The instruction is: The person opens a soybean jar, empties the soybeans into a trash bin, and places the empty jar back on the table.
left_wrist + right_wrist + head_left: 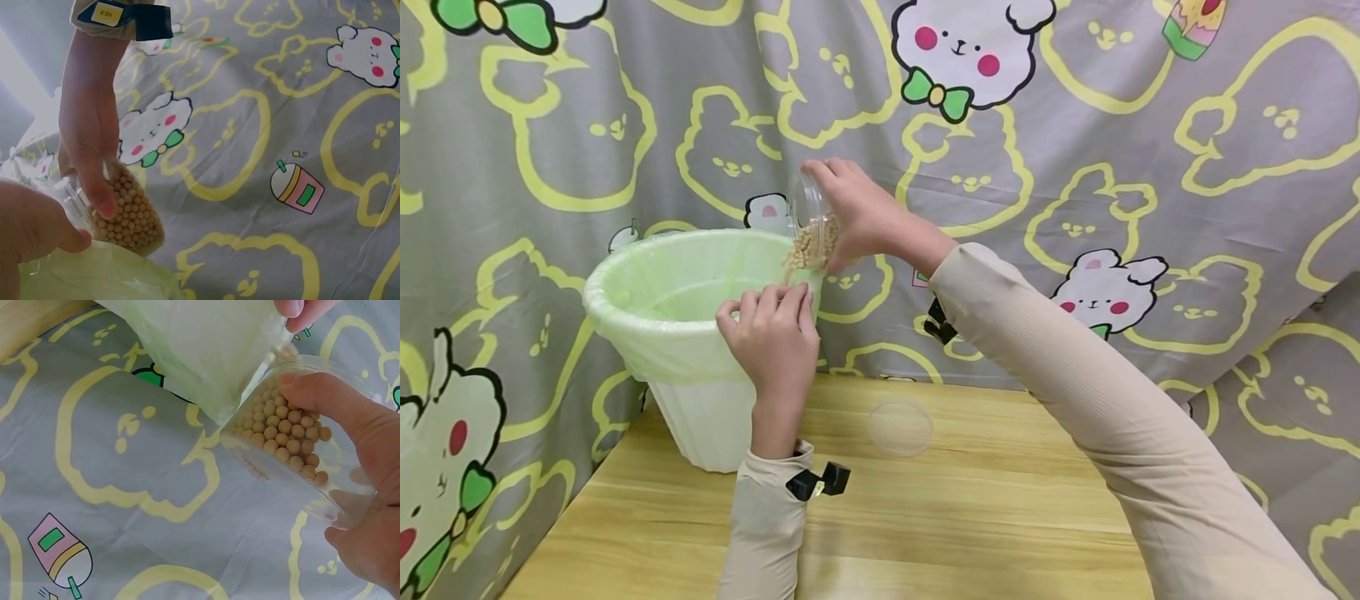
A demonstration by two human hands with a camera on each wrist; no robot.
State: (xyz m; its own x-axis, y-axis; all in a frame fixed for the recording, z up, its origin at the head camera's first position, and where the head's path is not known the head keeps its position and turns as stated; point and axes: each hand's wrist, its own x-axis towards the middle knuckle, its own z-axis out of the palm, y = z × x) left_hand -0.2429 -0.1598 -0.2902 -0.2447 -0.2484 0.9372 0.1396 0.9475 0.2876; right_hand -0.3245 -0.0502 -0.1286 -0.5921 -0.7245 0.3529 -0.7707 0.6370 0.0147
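Observation:
My right hand (865,212) grips a clear plastic jar (803,200), tipped on its side at the right rim of a white bin (703,425). Small round tan balls (812,242), like soybeans, lie along the jar's lower side and spill from its mouth toward the bin. A pale green bin liner (662,354) covers the bin's rim. With fingers bent over that rim, my left hand (775,333) holds the liner's edge just below the jar mouth. In the right wrist view the liner (200,356) is drawn out under the jar (300,481). The bin's bottom inside is hidden.
A clear round lid (900,427) lies flat on the wooden table (970,500), right of the bin. Grey cartoon-print cloth (1105,150) hangs behind and at the sides. A black wrist camera (818,482) sits on the left cuff.

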